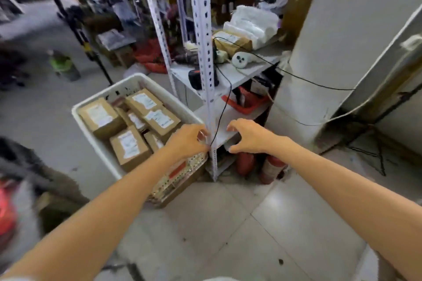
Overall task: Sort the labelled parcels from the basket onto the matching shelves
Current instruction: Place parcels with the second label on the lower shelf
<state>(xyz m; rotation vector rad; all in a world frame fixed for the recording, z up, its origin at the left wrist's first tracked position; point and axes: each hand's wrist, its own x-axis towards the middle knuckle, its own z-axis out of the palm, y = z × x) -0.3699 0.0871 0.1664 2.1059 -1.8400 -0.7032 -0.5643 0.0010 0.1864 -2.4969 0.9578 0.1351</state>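
A white plastic basket (100, 143) stands on the floor at the left and holds several brown cardboard parcels (130, 147) with white labels. Right of it rises a white slotted-steel shelf unit (202, 57). My left hand (187, 141) is over the basket's near right corner, with its bent fingertips at the unit's front post and nothing visible in it. My right hand (250, 138) is at the front edge of the low grey shelf (219, 116), fingers on top and thumb below. I cannot tell whether it grips the edge or a pale thing there.
A black cable (225, 102) hangs down past the post between my hands. A red tray (245, 104) sits on the low shelf. The higher shelf (239, 70) carries a power strip, a wrapped brown parcel and white bags. Red extinguishers (271, 167) lie below. A pillar (319, 64) stands at the right.
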